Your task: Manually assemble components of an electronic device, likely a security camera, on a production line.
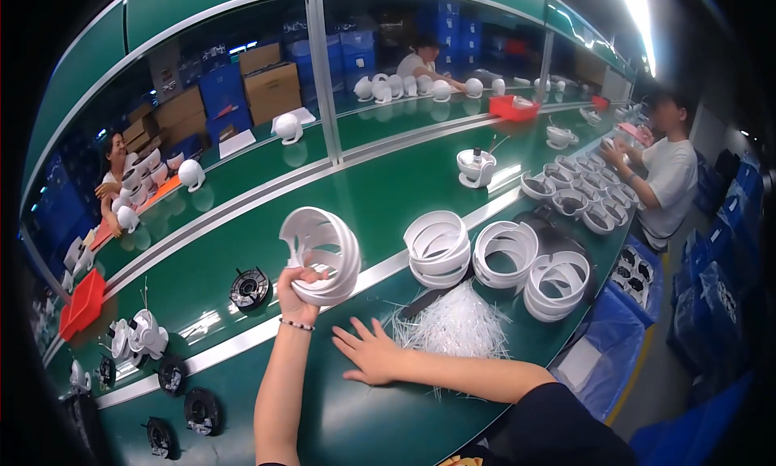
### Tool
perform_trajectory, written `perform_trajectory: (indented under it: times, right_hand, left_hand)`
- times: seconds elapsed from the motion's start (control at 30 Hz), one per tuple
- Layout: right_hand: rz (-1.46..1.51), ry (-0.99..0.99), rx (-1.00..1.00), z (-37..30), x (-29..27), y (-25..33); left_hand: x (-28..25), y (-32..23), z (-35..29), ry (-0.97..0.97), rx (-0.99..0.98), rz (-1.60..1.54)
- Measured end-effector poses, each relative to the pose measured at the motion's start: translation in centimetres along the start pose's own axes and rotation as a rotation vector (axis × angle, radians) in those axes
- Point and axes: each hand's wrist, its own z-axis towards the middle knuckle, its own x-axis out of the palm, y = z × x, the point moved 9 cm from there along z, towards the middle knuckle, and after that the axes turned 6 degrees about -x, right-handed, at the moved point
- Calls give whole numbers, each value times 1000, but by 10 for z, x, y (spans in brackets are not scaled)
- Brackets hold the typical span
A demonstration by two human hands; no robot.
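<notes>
A stack of white plastic rings [322, 254] is being held up above the green workbench [364, 199] by the left hand [297, 291], whose fingers are closed around the lower edge of the stack; the stack is tilted so that its open centre is facing up and to the left. The right hand [369, 351] is being rested flat on the bench surface, fingers spread wide and holding nothing, just beside a loose heap of thin white plastic ties [453, 324].

Three further ring stacks [501, 260] are being kept upright on the bench to the right of the raised one, close together along the metal rail [242, 337]. Black round parts [249, 288] are lying on the bench to the left, one near the raised stack and several more toward the lower left edge.

Containers are being used around the line. A red tray [82, 303] is sitting at the far left (what is inside cannot be told), and another red tray [508, 107] further back is holding a pale part. A blue bin lined with clear film [643, 276] is standing beside the bench at the right, and dark round parts are being stored in it. White bowl-shaped housings [578, 193] are being lined up in rows in front of a seated person in a white shirt [667, 175]. Cardboard boxes [271, 86] and blue crates [222, 90] are being stacked behind the glass partition.
</notes>
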Motion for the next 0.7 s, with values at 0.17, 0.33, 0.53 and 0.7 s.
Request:
perform_trajectory:
  times: [0.17, 0.33, 0.53, 0.7]
  right_hand:
    - [3, 102, 138, -58, -12, -13]
    - [-49, -148, 7, -63, -61, 2]
    - [49, -220, -90, -70, -76, 12]
    - [119, -573, -271, -36, -118, 22]
  left_hand:
    - [-14, 62, 25, -99, -134, -5]
    - [-29, 100, 35, -41, -196, -4]
    - [-39, 81, 20, -220, -134, 861]
    - [-64, 57, 14, -425, 226, 1398]
